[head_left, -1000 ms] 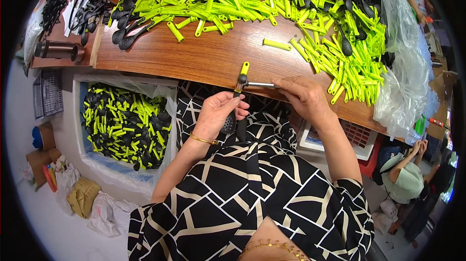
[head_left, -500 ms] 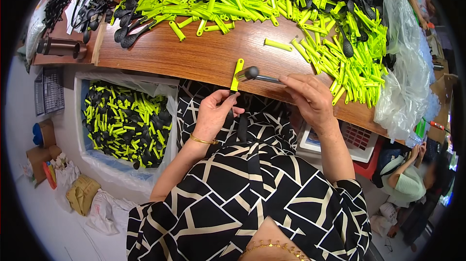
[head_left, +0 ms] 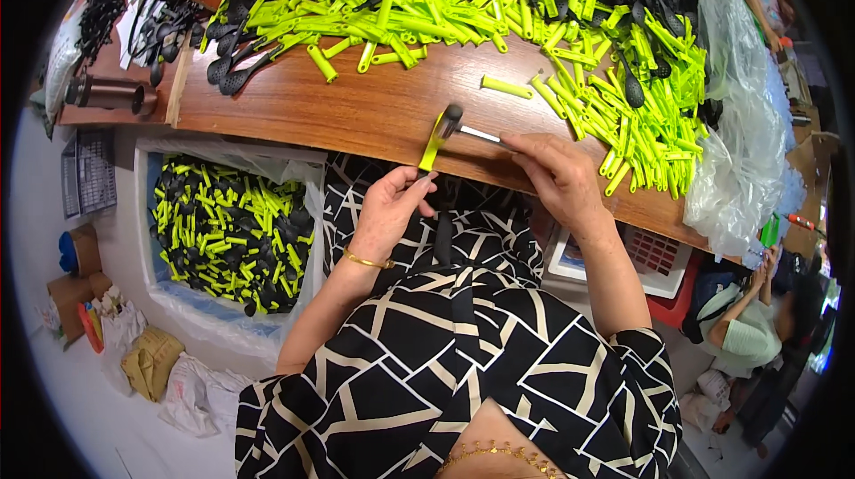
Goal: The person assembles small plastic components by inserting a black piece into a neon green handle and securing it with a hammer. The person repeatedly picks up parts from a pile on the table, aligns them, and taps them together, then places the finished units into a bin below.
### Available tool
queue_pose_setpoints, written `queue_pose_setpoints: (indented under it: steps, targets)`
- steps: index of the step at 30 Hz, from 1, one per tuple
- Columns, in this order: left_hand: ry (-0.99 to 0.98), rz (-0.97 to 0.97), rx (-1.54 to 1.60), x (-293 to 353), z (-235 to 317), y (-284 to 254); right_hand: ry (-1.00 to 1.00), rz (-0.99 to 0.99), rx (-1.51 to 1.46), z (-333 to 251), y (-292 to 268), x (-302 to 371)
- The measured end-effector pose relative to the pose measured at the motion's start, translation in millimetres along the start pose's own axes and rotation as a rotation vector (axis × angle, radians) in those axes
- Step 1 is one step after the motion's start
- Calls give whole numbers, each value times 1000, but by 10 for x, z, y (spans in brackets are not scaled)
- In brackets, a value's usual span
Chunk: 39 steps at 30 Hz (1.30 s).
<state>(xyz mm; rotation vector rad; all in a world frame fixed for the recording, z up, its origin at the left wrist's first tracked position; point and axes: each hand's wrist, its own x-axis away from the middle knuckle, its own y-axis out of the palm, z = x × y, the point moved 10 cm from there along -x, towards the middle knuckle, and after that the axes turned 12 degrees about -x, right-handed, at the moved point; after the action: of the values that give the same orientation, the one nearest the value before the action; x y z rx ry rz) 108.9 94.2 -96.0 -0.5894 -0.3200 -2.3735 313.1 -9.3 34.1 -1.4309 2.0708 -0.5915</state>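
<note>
At the table's front edge my left hand [head_left: 389, 205] is closed on a black utensil fitted with a lime-green handle sleeve [head_left: 429, 157]; the sleeve points away from me and its far end rests at the tabletop. The utensil's head is mostly hidden by my fingers. My right hand [head_left: 563, 178] is wrapped round the shaft of a small hammer [head_left: 481, 133]. Its dark head lies against the far end of the sleeve, covering part of it. A single loose green sleeve [head_left: 507, 86] lies beyond the hammer.
Heaped green sleeves [head_left: 427, 7] and black perforated spoons [head_left: 634, 92] cover the table's far side and right. A lined bin [head_left: 321, 239] of green-handled utensils stands below left. A brown metal flask [head_left: 109, 94] lies at left. Clear plastic sheeting [head_left: 730, 154] hangs at right, near a co-worker [head_left: 753, 323].
The hammer head has moved slightly left and up, from beside the sleeve onto its far end. My right hand shifted left with it; my left hand stays nearly in place.
</note>
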Motion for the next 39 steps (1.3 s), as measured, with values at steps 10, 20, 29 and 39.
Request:
queue_pose_setpoints:
  steps: [10,20,29,39]
  targets:
    - [170,501,-235,425,-208,-1321,-104,198,381,209,-503,-59]
    - [352,1056,-920,711,456,-2415,-123,84,250,305,161,-1003]
    - [947,341,-1108,-763,2237,97,-239,453,9,399,-236,-771]
    - [1438,314,-1527,-2224,2535,1456,88,751,-922,1197,-337,-675]
